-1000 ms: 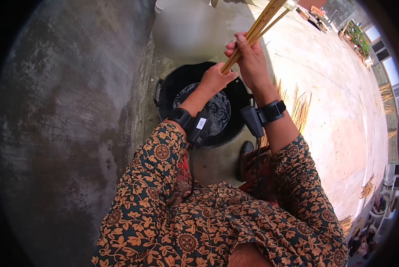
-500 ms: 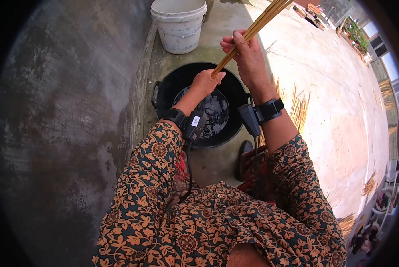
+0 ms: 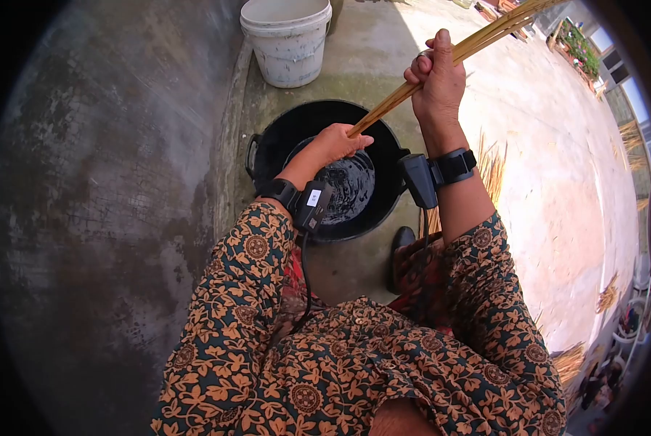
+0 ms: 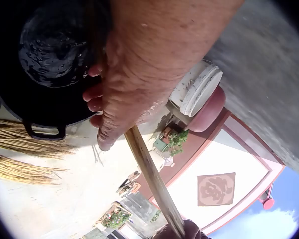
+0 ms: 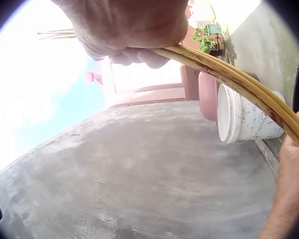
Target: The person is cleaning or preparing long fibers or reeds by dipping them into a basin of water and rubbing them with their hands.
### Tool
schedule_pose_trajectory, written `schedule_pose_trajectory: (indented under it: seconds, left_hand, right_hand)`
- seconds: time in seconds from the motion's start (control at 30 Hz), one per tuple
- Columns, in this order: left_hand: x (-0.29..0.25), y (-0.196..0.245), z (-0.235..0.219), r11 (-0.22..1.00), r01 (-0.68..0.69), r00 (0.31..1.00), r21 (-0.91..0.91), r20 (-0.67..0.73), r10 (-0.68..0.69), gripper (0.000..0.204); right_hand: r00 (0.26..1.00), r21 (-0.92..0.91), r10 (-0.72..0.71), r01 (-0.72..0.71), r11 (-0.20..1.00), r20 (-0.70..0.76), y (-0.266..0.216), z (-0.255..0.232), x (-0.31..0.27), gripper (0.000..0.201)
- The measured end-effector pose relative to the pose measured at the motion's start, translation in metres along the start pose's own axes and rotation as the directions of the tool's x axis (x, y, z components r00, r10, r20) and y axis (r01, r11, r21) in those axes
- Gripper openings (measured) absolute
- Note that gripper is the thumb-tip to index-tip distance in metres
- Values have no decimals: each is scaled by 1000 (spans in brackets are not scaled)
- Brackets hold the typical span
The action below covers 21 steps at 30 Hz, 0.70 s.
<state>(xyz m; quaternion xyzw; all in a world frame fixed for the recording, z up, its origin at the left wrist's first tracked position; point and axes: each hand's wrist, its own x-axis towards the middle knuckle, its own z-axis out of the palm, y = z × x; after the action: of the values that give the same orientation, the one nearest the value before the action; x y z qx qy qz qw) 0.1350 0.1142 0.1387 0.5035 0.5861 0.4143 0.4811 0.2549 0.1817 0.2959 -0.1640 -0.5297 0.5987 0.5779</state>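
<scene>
A bundle of long yellow-brown stalks [image 3: 401, 98] slants from the black basin [image 3: 267, 149] up toward the top right. My left hand [image 3: 336, 142] grips its lower end over the dark water [image 3: 347, 185]. My right hand [image 3: 438, 80] grips the stalks higher up, above the basin's far rim. In the left wrist view the left hand [image 4: 127, 94] wraps the stalks [image 4: 152, 179] with the basin [image 4: 42, 127] behind it. Seen from the right wrist, the fingers of my right hand [image 5: 134, 40] curl round the stalks [image 5: 234, 82], which bend down to the right.
A white bucket [image 3: 287, 42] stands beyond the basin beside a grey concrete wall [image 3: 107, 182] on the left. Loose stalk bundles [image 3: 489, 174] lie on the sunlit concrete floor at the right. A dark shoe [image 3: 399, 254] sits near the basin.
My right hand has slid up and to the right along the stalks, and the bundle now tilts lower toward the right. The left hand stays at the lower end over the basin.
</scene>
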Motion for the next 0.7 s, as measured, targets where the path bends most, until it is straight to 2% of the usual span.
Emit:
schedule_pose_trajectory:
  seconds: [0.03,0.07,0.17,0.27,0.4,0.47,0.6,0.7]
  left_hand:
    - [-4,7,-1,998,63,998,-29,10,-62,42]
    - [-6,8,-1,997,39,999,-60,4,-38,45]
    - [8,-3,1,992,-114,987,49,-109,118,46]
    - [-2,21,3,989,-133,979,-59,-163,122,43]
    - [-3,25,6,976,-179,968,-124,-202,151,39]
    - [-6,28,7,963,-209,974,-168,-128,189,39]
    - [-7,26,8,962,-224,974,-154,-35,222,46]
    - [-12,24,3,932,-153,986,-329,17,168,53]
  right_hand:
    - [1000,4,13,-13,1000,3,-1,-1,2,34]
    - [1000,12,-3,2,1000,12,2,-1,3,34]
    - [994,-46,-102,104,994,42,0,5,7,34]
    - [1000,-48,-14,15,999,19,17,6,0,32]
    - [993,-80,114,-115,990,-21,33,-2,-3,35]
    - [989,-42,137,-139,989,-51,32,-6,1,36]
    - [999,-58,12,-15,998,-50,9,-7,8,37]
    - [997,-22,-38,36,999,-70,3,-11,13,37]
